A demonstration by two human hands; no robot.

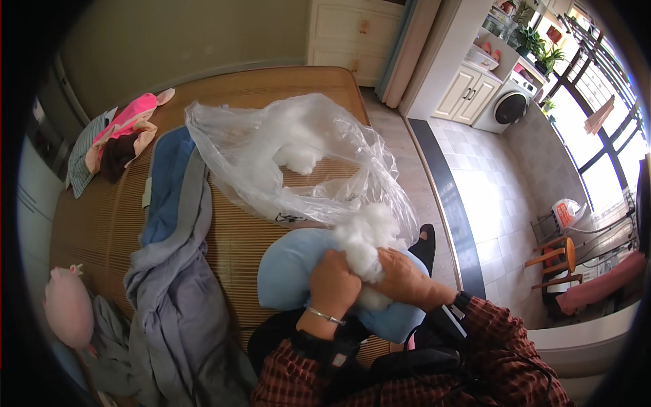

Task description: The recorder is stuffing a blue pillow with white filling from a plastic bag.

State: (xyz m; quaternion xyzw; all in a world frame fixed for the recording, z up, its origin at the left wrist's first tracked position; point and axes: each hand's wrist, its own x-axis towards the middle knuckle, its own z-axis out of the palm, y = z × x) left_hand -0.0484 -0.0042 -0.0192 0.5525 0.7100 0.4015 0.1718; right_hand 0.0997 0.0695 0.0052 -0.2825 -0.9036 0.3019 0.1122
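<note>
A tuft of white fibre stuffing [367,234] is gripped between my two hands, above a light blue fabric piece [288,268] in my lap. My left hand [335,283] is closed in a fist at the tuft's left side. On its right side, my right hand [412,279] pinches the same tuft with bent fingers. More stuffing shows below the hands, against the blue fabric. Just beyond lies a large clear plastic bag [230,152], its mouth spread toward me. Loose stuffing [298,157] sits inside it.
The bag rests on a bed with a woven bamboo mat [234,254]. Along its left side lie a grey and blue garment [180,285], a pink plush toy [69,308] and a pink cloth [139,112]. A wooden stool [559,254] and a washing machine [508,102] stand off to the right.
</note>
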